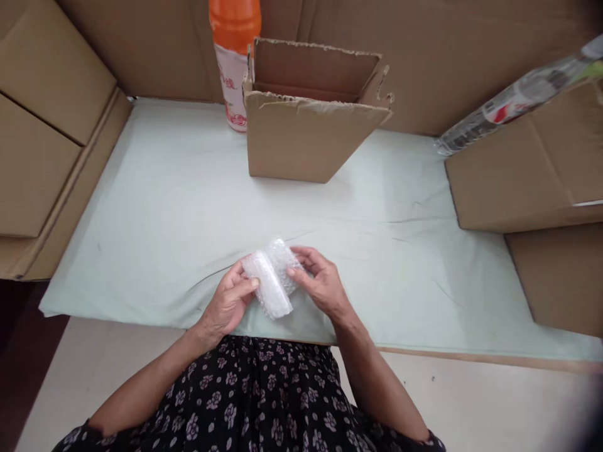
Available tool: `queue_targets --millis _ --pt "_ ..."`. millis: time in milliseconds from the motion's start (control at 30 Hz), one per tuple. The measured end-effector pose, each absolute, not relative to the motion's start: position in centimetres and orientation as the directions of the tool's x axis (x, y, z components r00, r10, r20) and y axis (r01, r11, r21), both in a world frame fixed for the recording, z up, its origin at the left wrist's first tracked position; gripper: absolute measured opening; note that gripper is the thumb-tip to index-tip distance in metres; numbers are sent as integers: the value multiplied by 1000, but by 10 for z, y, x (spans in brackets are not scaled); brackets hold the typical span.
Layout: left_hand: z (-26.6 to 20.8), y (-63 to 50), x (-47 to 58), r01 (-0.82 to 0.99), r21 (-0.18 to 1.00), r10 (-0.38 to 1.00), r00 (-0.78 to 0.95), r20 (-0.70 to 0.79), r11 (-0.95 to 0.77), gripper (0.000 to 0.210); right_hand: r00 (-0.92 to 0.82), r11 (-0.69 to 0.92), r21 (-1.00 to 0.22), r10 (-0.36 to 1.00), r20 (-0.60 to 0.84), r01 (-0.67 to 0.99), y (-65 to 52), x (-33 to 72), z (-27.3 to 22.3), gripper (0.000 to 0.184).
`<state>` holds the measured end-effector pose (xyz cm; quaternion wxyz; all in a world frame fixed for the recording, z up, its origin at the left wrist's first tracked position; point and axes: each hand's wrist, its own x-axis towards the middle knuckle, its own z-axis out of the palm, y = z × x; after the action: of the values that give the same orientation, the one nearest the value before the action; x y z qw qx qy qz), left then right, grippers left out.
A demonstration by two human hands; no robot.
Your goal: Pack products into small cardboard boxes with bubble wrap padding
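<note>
Whitish, folded bubble-wrap bundle [273, 285], lower centre of frame, pinched between thumbs and fingers of left hand [230, 300] and right hand [324, 284]; probably light, squashy (perhaps slippery), best held by side edges.

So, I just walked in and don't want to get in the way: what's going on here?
A person's left hand and right hand are holding a piece of bubble wrap between them, near the front edge of a pale cloth. Whether anything is inside the wrap, I can't tell. Beyond the hands stands a cardboard box, open at the top, with an orange bottle upright behind its left side.
</note>
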<state>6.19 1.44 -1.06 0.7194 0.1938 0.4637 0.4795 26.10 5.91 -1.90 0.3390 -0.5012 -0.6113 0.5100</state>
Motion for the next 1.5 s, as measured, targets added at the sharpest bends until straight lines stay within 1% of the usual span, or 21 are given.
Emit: queue_targets --millis 67,133,300,367,433,533,600,667,767,833,900,967,1033,1067,1100,1133,1200,1233,1300,1400,1500 --pt "-12 13 64 -548 708 866 64 -497 447 56 -306 -22 -968 947 -100 248 54 253 -20 23" --pt "-14 13 66 -598 683 856 8 -517 419 49 -285 55 -949 958 -38 310 43 243 -19 18" --pt "-14 18 72 -646 680 848 -94 -522 347 37 -326 322 -836 927 183 445 22 224 -18 27" --pt "-13 20 71 -649 682 849 -103 -518 337 38 -330 356 -813 919 216 460 23 224 -19 32" --pt "-12 23 68 -654 668 843 -83 -531 357 46 -336 309 -850 927 168 426 29 229 -18 29" --pt "-10 28 61 -630 643 825 -5 -565 436 69 -444 139 -935 896 -21 325 40 245 -15 24" --pt "-9 32 59 -590 661 821 6 -571 464 72 -451 22 -952 884 -125 307 45 254 -16 26" --pt "-10 36 61 -572 687 819 -45 -572 448 66 -363 -76 -959 915 -176 274 47 259 -20 34" --pt "-15 43 69 -597 689 810 -107 -576 411 64 -268 -195 -973 937 -223 125 46 261 -31 61" --pt "-20 49 74 -589 691 818 -85 -569 419 64 -230 -249 -967 939 -254 51 46 260 -37 64" --pt "-22 57 76 -520 733 844 -42 -535 439 62 -161 -270 -962 949 -272 36 50 261 -41 47" --pt "-18 69 74 -352 848 899 -39 -437 397 53 -96 -264 -964 959 -266 30 56 267 -41 38" --pt "-6 87 69 -40 983 976 -114 -184 181 42 -42 -250 -968 967 -250 15 65 278 -40 38" --pt "4 99 65 158 987 990 -139 16 6 38 -11 -241 -970 970 -241 10 69 285 -38 39" --pt "15 113 62 352 919 963 -127 236 -179 37 19 -234 -972 972 -234 10 73 292 -37 39" --pt "27 128 59 512 789 897 -75 436 -341 39 47 -230 -973 972 -229 13 76 299 -36 39" --pt "49 164 57 693 491 729 74 680 -528 46 87 -238 -971 968 -235 18 80 310 -35 38" --pt "58 182 58 738 380 670 129 731 -557 49 99 -246 -969 965 -243 17 81 314 -35 39" --pt "69 218 61 798 254 629 191 754 -547 47 121 -259 -966 959 -256 10 80 318 -35 39" --pt "72 253 65 832 207 654 224 722 -514 27 146 -253 -968 957 -249 4 79 322 -34 39" --pt "71 250 63 807 213 660 265 703 -551 22 188 -233 -972 956 -227 12 81 334 -27 38"
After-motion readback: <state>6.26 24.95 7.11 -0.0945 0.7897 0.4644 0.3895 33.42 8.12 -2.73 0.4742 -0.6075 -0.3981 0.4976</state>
